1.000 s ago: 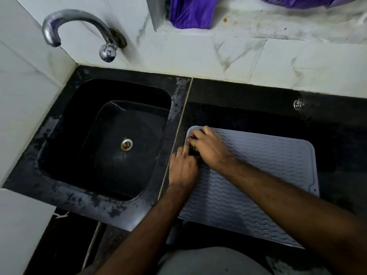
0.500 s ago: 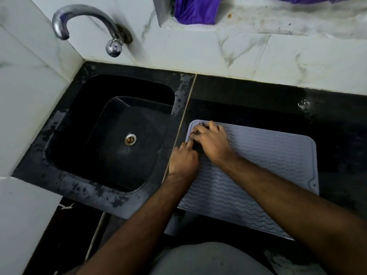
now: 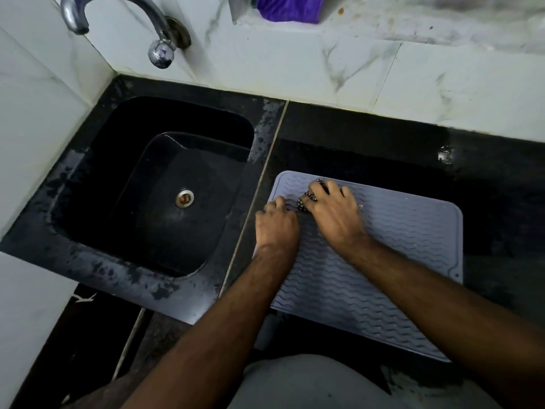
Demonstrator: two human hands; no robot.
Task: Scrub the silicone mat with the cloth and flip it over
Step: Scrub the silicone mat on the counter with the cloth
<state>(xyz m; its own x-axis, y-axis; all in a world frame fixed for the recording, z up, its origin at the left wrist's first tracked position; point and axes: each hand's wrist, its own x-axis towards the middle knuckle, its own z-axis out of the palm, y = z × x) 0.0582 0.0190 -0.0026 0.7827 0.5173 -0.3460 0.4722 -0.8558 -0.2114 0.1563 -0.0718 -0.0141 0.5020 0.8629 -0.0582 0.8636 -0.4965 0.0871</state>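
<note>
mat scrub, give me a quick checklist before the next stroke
1. Silicone mat lies flat on the counter, ribbed side up: ok.
2. Right hand grips the patterned cloth against the mat: ok.
3. Left hand rests on the mat's left edge to steady it: ok.
4. Room to scrub rightward, with bare ribs toward the far right edge: ok.
5. Mat's near edge overhangs the counter front: not ok, it may slip.
6. Mat clean enough to flip: cannot tell.
</note>
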